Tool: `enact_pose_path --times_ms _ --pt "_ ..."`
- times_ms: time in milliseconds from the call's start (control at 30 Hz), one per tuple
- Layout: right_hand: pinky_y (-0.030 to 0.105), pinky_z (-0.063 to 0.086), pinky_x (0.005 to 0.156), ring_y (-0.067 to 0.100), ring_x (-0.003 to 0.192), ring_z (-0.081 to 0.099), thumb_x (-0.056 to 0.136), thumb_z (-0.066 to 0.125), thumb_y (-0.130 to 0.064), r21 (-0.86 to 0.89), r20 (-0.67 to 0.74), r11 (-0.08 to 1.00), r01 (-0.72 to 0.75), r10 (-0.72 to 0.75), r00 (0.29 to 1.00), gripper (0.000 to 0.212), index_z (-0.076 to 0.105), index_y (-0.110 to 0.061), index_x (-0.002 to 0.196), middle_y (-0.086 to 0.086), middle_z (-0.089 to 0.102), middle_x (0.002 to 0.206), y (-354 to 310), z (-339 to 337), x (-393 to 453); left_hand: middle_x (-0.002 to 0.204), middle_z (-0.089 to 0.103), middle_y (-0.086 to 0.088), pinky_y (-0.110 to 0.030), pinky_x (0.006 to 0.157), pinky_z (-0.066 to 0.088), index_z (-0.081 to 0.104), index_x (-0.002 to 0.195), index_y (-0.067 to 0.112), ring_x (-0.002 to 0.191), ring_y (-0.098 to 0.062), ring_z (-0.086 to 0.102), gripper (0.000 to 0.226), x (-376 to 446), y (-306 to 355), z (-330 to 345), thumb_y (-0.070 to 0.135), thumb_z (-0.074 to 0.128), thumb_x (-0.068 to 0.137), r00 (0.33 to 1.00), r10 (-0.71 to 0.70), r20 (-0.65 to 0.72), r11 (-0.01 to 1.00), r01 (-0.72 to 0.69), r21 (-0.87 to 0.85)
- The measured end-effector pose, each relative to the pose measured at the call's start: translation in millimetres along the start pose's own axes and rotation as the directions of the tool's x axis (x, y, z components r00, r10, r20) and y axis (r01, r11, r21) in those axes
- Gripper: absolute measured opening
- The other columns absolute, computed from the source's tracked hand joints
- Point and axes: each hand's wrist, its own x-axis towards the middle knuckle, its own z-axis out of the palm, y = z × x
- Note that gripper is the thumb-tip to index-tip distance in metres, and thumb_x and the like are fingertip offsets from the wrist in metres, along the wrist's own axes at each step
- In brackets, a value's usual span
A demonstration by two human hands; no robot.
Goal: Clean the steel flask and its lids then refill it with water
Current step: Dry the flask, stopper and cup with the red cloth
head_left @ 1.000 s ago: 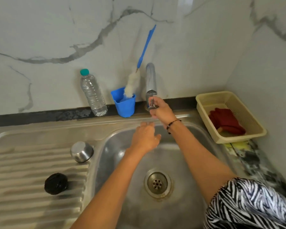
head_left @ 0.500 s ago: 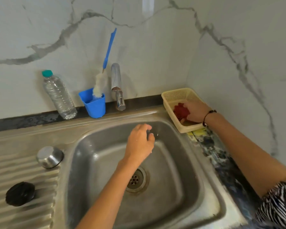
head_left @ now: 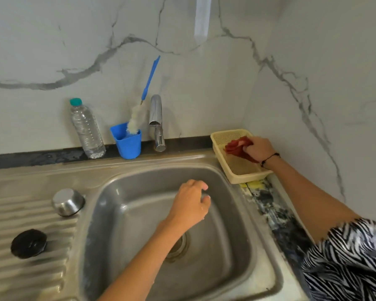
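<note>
Right hand [head_left: 258,148]: reaching into the cream plastic basket [head_left: 220,137] at the right of the sink [head_left: 267,253], fingers closed around a crumpled red cloth [head_left: 234,146], which is partly raised off the basket floor. A dark band sits on that wrist; a zebra-print sleeve [head_left: 352,261] covers the upper arm.

Left hand [head_left: 191,205]: held over the sink basin, back of hand upward, fingers loosely curled with the tips drawn near one another. Whether anything is held beneath them cannot be determined. The forearm crosses over the drain, partly hiding it.

Flask parts, referenced to the sink: a steel lid [head_left: 67,202] lies mouth-down on the ribbed drainboard [head_left: 15,279] just left of the basin's rear corner; a black lid [head_left: 28,243] lies on the same drainboard, further left and nearer the camera. The two lids are apart. The flask body is not in view.

Behind the sink, along the marble wall: a chrome tap [head_left: 156,120], a blue cup [head_left: 127,142] left of the tap holding a bottle brush [head_left: 139,114] with a blue handle, and a clear plastic water bottle [head_left: 86,129] with a teal cap, upright, left of the cup
</note>
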Motion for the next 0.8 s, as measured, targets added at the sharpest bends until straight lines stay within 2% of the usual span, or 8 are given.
enact_pose_path --times_ms 133,233,300,367,467,567,700,800 --pt "0.031 0.047 0.086 0.025 0.101 0.061 0.088 0.058 -0.011 0.583 -0.169 0.808 0.085 0.018 0.985 0.022 0.064 -0.013 0.109 0.01 0.066 0.103 -48 -29 -47 0.136 0.047 0.002 -0.006 0.089 0.024 0.051 0.131 0.017 0.13 -0.012 0.033 0.034 -24 1 -24 0.023 0.049 0.098 0.978 -0.005 -0.21 1.0 0.004 -0.006" --pt "0.041 0.047 0.098 0.021 0.108 0.061 0.09 0.049 -0.005 0.956 -0.034 0.289 0.049 -0.055 0.998 0.027 0.063 -0.016 0.11 0.004 0.067 0.11 -94 -26 -96 0.135 0.046 0.003 -0.006 0.09 0.028 0.051 0.131 0.018 0.129 -0.013 0.034 0.034 -49 1 -44 0.025 0.049 0.098 0.929 -0.063 -0.365 0.998 0.06 -0.018" --pt "0.043 0.047 0.097 0.022 0.111 0.061 0.089 0.039 -0.002 0.983 0.107 -0.12 -0.136 -0.216 0.97 0.037 0.061 -0.016 0.116 0.007 0.064 0.12 -126 -14 -135 0.135 0.047 0.001 -0.023 0.103 0.028 0.05 0.132 0.018 0.129 -0.015 0.035 0.035 -72 -3 -56 0.026 0.049 0.097 0.902 -0.106 -0.418 0.99 0.137 0.044" --pt "0.046 0.047 0.094 0.024 0.113 0.06 0.083 0.04 -0.004 0.872 0.209 -0.342 -0.349 -0.385 0.899 0.042 0.061 -0.017 0.117 0.008 0.062 0.124 -150 7 -174 0.13 0.053 -0.003 -0.032 0.103 0.032 0.054 0.128 0.015 0.125 -0.022 0.042 0.035 -98 -7 -65 0.026 0.049 0.095 0.874 -0.116 -0.473 0.967 0.208 0.147" --pt "0.043 0.046 0.095 0.025 0.112 0.061 0.08 0.046 -0.011 0.755 0.345 -0.328 -0.568 -0.537 0.77 0.038 0.068 -0.016 0.111 0.012 0.063 0.121 -175 50 -226 0.103 0.065 -0.009 -0.04 0.083 0.049 0.066 0.101 0.01 0.099 -0.032 0.06 0.034 -146 -18 -74 0.029 0.046 0.08 0.785 -0.024 -0.619 0.928 0.248 0.28" --pt "0.035 0.053 0.085 0.022 0.101 0.066 0.088 0.042 -0.012 0.67 0.492 -0.232 -0.705 -0.572 0.656 0.037 0.058 -0.011 0.121 0.015 0.062 0.121 -195 89 -273 0.118 0.059 -0.012 -0.047 0.089 0.048 0.065 0.105 0.01 0.113 -0.032 0.053 0.036 -196 -36 -75 0.03 0.049 0.08 0.681 0.011 -0.732 0.876 0.347 0.336" --pt "0.039 0.046 0.096 0.026 0.115 0.058 0.087 0.043 -0.009 0.613 0.575 -0.131 -0.779 -0.603 0.553 0.042 0.054 -0.008 0.127 0.016 0.06 0.124 -210 117 -324 0.139 0.04 -0.016 -0.045 0.109 0.029 0.052 0.125 0.012 0.131 -0.031 0.034 0.047 -256 -63 -76 0.029 0.06 0.083 0.409 0.198 -0.891 0.828 0.416 0.375" --pt "0.04 0.045 0.098 0.025 0.113 0.06 0.086 0.046 -0.01 0.639 0.614 -0.017 -0.769 -0.591 0.524 0.033 0.063 -0.015 0.114 0.014 0.063 0.12 -213 121 -343 0.144 0.029 -0.016 -0.041 0.114 0.024 0.037 0.133 0.015 0.134 -0.033 0.027 0.065 -280 -84 -84 0.036 0.066 0.079 0.204 0.143 -0.968 0.908 0.362 0.21"
